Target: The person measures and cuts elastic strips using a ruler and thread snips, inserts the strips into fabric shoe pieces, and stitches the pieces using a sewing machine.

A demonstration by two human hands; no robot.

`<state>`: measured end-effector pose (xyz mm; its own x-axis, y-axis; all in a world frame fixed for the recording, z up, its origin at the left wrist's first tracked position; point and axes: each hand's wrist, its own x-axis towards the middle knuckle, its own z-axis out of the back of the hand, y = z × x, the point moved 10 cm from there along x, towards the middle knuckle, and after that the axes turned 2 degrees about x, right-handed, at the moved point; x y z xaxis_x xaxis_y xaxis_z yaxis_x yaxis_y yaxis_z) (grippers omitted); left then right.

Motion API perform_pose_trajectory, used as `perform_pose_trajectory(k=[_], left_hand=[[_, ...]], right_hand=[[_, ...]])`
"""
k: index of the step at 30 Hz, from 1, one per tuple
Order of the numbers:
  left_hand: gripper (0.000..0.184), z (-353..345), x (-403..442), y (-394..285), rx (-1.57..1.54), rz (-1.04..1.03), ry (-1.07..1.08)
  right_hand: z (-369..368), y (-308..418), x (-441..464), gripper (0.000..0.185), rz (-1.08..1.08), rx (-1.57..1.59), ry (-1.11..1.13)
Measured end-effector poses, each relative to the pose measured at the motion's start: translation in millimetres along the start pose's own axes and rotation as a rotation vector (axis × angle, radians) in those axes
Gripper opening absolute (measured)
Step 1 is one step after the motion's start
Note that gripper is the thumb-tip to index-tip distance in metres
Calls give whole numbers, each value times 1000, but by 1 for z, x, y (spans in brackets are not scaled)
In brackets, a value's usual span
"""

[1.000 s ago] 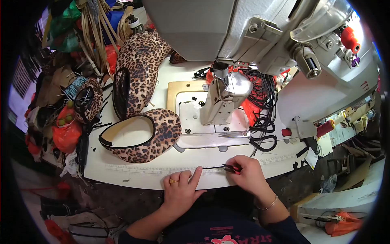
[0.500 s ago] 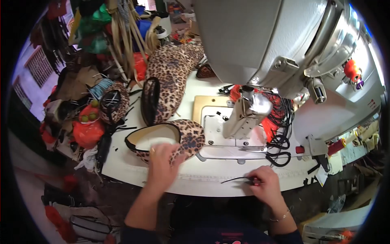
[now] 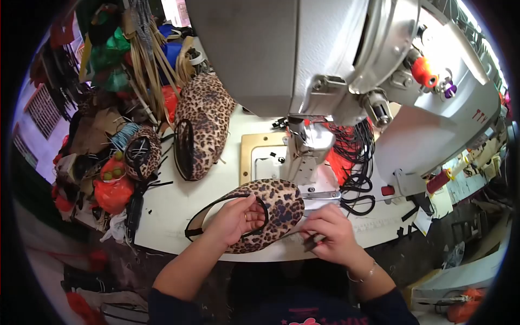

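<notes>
A leopard-print shoe upper (image 3: 276, 211) with black-bound edging lies at the table's front edge, its rounded toe pointing right. My left hand (image 3: 230, 222) reaches over its opening, fingers curled at the inside of the rim, holding it. Beside the toe, my right hand (image 3: 330, 233) is closed, with a small dark item partly showing below the fingers; its kind is hidden. Just beyond that hand lie scissors with black handles (image 3: 358, 203), their blades partly covered. The sewing machine's metal post (image 3: 309, 151) stands behind the upper.
A stack of leopard-print uppers (image 3: 206, 119) lies at the back left. The sewing machine head (image 3: 260, 54) overhangs the table. Black cords (image 3: 355, 146) are heaped right of the post. Another leopard-print bundle (image 3: 143, 151) and a red plastic bag (image 3: 114, 192) sit at the left.
My left hand has gone into the upper's opening, and the upper has shifted right and nearer to me. My right hand has moved left to its toe. The camera view has shifted too.
</notes>
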<state>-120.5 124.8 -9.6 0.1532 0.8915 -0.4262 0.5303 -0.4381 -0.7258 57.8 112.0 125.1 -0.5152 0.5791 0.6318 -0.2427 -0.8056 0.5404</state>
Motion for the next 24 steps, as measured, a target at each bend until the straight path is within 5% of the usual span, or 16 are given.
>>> perform_pose_trajectory(k=[24], left_hand=[[11, -49, -22, 14, 163, -59, 142]], right_hand=[[-19, 0, -9, 23, -17, -156, -109]])
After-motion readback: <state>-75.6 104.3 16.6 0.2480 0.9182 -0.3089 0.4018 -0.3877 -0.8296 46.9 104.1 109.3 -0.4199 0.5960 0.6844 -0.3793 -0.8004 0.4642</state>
